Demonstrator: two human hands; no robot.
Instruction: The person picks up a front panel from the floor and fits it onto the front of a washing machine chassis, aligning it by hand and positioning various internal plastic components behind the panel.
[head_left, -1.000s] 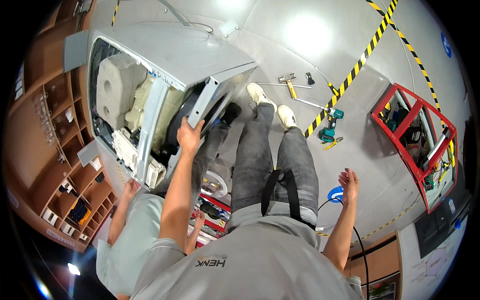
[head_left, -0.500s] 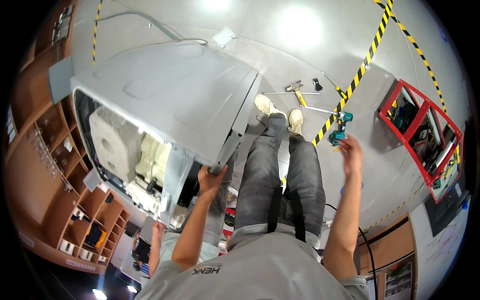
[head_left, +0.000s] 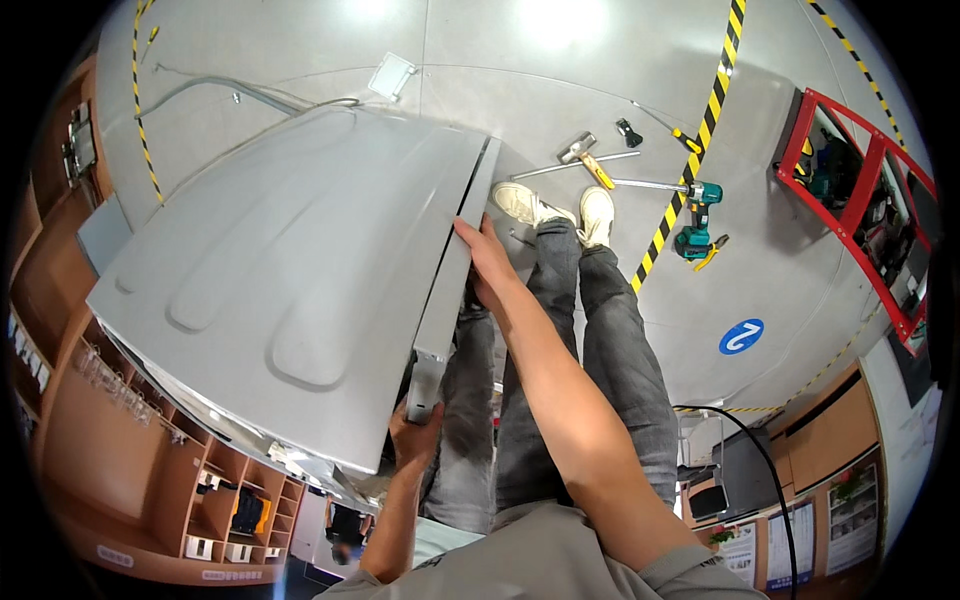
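Note:
A large grey metal washing machine cabinet (head_left: pixel 300 250) lies tipped over on my left, its ribbed side panel facing up. My left hand (head_left: pixel 415 437) is closed round its lower corner, by a grey end piece, with the fingers partly hidden. Farther up the same edge, my right hand (head_left: pixel 487 255) grips the cabinet's rim. Its fingertips press on the panel, while the rest of the hand goes under the edge out of sight. The machine's open end shows only as a thin strip at the lower left.
Beyond my shoes lie a hammer (head_left: pixel 590 160), a metal rod (head_left: pixel 540 169) and a screwdriver (head_left: pixel 687 141). A teal cordless drill (head_left: pixel 697 225) with a long bit sits near yellow-handled pliers (head_left: pixel 712 254). At right stands a red tool case (head_left: pixel 858 205). Another person's leg (head_left: pixel 465 420) is close to the cabinet.
My right hand has come from beside the drill to the cabinet's edge. The cabinet has turned, so the concrete weight inside is now hidden. My left hand stays at its corner.

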